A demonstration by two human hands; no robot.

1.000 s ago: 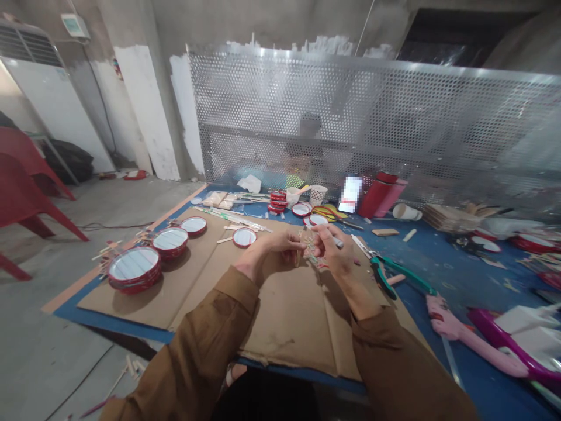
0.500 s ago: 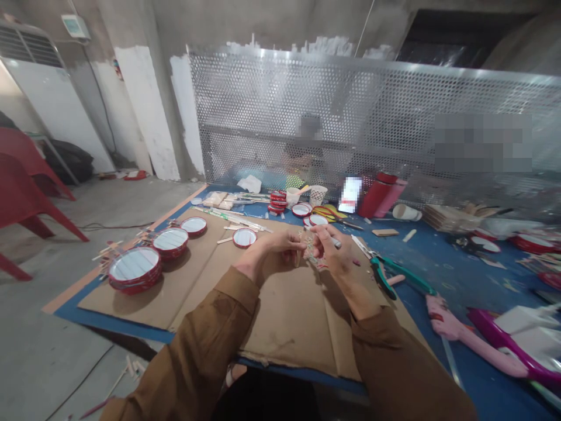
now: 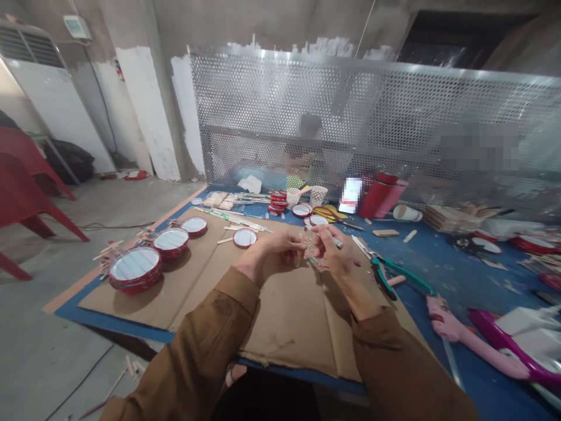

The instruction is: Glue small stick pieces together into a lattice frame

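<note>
Over the cardboard sheet (image 3: 280, 316), my left hand (image 3: 280, 248) is closed, its fingertips pinching what looks like a short wooden stick (image 3: 298, 257). My right hand (image 3: 336, 252), close beside it, is closed around a slim pen-like tool (image 3: 338, 242). The tool's grey end sticks out behind the fingers, and its exact kind is unclear. Small scraps (image 3: 312, 251) lie on the cardboard between the hands. A round red-rimmed lid (image 3: 244, 237) rests beyond my left wrist. Teal-handled pliers or cutters (image 3: 382, 278) lie right of my right hand.
Red-rimmed round pieces with sticks (image 3: 135, 270) line the left. At the back stand paper cups (image 3: 318, 196), a lit phone (image 3: 350, 195) and a red bottle (image 3: 377, 196) before a perforated metal panel (image 3: 263, 111). A pink glue gun (image 3: 477, 345) lies at right.
Both hands hold nearly the same pose and place. Only a very slight shift of the whole view shows.
</note>
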